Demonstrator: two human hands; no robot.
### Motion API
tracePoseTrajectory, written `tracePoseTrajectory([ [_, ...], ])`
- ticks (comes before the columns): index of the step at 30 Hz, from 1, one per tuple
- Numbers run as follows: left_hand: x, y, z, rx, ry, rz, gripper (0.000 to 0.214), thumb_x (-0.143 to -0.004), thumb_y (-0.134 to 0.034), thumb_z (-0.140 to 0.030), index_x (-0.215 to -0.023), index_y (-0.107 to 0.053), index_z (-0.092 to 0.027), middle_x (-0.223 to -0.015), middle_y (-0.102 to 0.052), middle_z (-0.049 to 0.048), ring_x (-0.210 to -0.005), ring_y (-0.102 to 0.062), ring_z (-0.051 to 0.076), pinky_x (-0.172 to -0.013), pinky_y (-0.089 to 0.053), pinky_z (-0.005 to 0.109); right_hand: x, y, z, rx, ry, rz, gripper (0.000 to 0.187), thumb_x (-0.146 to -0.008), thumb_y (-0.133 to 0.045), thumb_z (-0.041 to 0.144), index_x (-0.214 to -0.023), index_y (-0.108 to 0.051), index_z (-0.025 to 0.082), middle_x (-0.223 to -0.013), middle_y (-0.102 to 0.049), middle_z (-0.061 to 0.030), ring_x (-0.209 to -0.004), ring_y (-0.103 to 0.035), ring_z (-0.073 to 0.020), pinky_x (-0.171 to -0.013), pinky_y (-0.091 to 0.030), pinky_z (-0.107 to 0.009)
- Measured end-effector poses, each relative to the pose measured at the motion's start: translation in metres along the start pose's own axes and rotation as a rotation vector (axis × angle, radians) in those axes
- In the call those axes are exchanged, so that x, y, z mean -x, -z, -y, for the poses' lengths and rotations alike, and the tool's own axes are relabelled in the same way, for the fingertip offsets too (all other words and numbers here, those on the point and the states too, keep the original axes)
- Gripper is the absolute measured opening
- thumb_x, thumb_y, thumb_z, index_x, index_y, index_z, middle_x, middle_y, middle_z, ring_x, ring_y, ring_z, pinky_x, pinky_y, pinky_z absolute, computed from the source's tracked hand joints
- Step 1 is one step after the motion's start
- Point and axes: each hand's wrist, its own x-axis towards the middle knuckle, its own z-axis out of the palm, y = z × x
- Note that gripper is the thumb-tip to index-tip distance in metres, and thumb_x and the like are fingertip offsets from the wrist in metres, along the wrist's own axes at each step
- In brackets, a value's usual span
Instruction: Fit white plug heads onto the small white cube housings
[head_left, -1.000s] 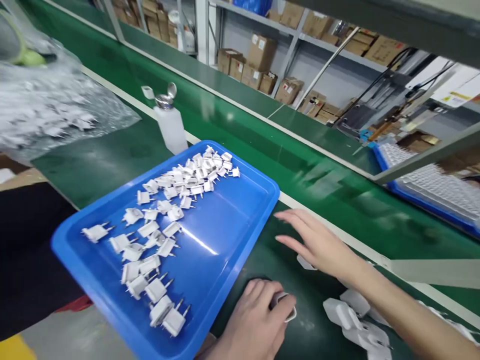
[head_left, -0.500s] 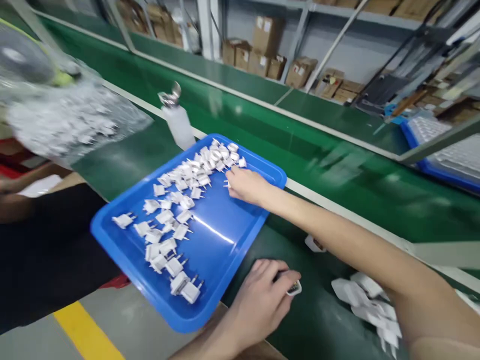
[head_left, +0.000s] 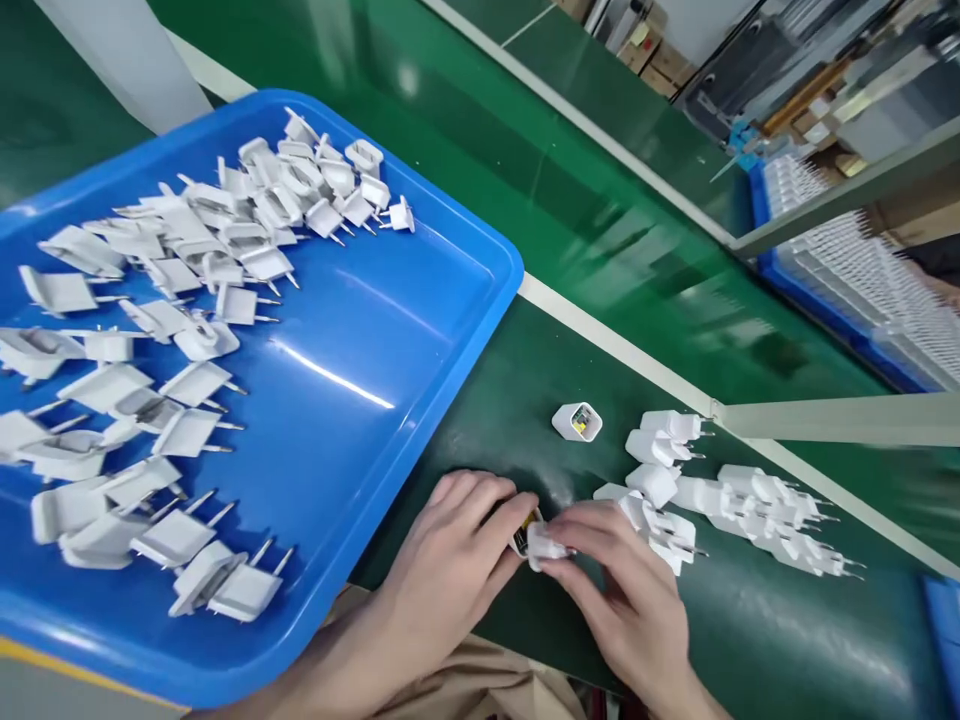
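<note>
My left hand (head_left: pixel 472 540) is closed around a white charger housing (head_left: pixel 520 540), its open end facing right and showing yellow and dark parts inside. Between the thumb and fingers of my right hand (head_left: pixel 622 590) is a white plug cap (head_left: pixel 546 546) with pins. The cap is right at the mouth of the housing, slightly tilted; I cannot tell whether it has gone in. A second open charger housing (head_left: pixel 577 422) lies on the green bench just beyond my hands. To my left, many white plug caps (head_left: pixel 187 436) with metal pins are heaped in a blue tray (head_left: pixel 450 390).
Several chargers with plug pins (head_left: pixel 750 500) lie grouped on the bench (head_left: pixel 817 640) at right. A pale rail (head_left: pixel 615 345) runs along the bench's back. Beyond it, a blue tray (head_left: pixel 847 300) holds rows of white pieces. A white bottle (head_left: pixel 127 60) stands behind the near tray.
My right hand has come back from the blue tray to my left hand, bringing a plug cap to the housing. The view has turned toward the right and closer to the bench.
</note>
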Motion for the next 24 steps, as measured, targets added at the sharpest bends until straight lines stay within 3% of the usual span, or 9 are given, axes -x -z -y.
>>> tracePoseTrajectory([
  [7, -0.004, 0.0, 0.0, 0.076, 0.006, -0.03, 0.022, -0.1, -0.057, -0.013, -0.121, -0.059, -0.021, -0.113, -0.071, 0.0038, -0.104, -0.066, 0.021, -0.099, -0.045, 0.04, -0.011, -0.002, -0.013, -0.014, 0.137, 0.059, 0.028, -0.097, -0.066, 0.009, -0.119, -0.068, 0.026, -0.104, -0.069, -0.0056, -0.09, -0.068, -0.0224, -0.076, -0.061, -0.039],
  [13, -0.006, 0.002, 0.0, 0.103, -0.015, -0.005, 0.02, -0.1, -0.057, -0.011, -0.117, -0.06, -0.021, -0.118, -0.073, 0.0024, -0.104, -0.068, 0.018, -0.101, -0.044, 0.039, -0.018, 0.001, -0.019, 0.042, 0.251, 0.093, 0.031, -0.096, -0.067, 0.007, -0.123, -0.067, 0.023, -0.101, -0.071, -0.0058, -0.085, -0.068, -0.0206, -0.071, -0.061, -0.035],
  [18, -0.006, 0.004, 0.0, 0.123, -0.011, 0.013, 0.022, -0.1, -0.055, -0.011, -0.118, -0.061, -0.022, -0.117, -0.074, 0.0031, -0.103, -0.069, 0.018, -0.1, -0.046, 0.039, -0.011, 0.003, -0.015, 0.154, 0.253, 0.114, 0.045, -0.093, -0.067, 0.003, -0.133, -0.064, 0.024, -0.102, -0.073, -0.0061, -0.083, -0.069, -0.0243, -0.07, -0.063, -0.039],
  [24, -0.008, 0.006, -0.003, 0.13, 0.001, 0.045, 0.023, -0.102, -0.054, -0.011, -0.122, -0.061, -0.021, -0.12, -0.074, 0.0046, -0.107, -0.069, 0.018, -0.103, -0.043, 0.039, -0.008, 0.005, -0.004, 0.138, 0.142, 0.113, 0.04, -0.092, -0.062, -0.002, -0.124, -0.066, 0.022, -0.098, -0.071, -0.0077, -0.077, -0.066, -0.0246, -0.063, -0.059, -0.041],
])
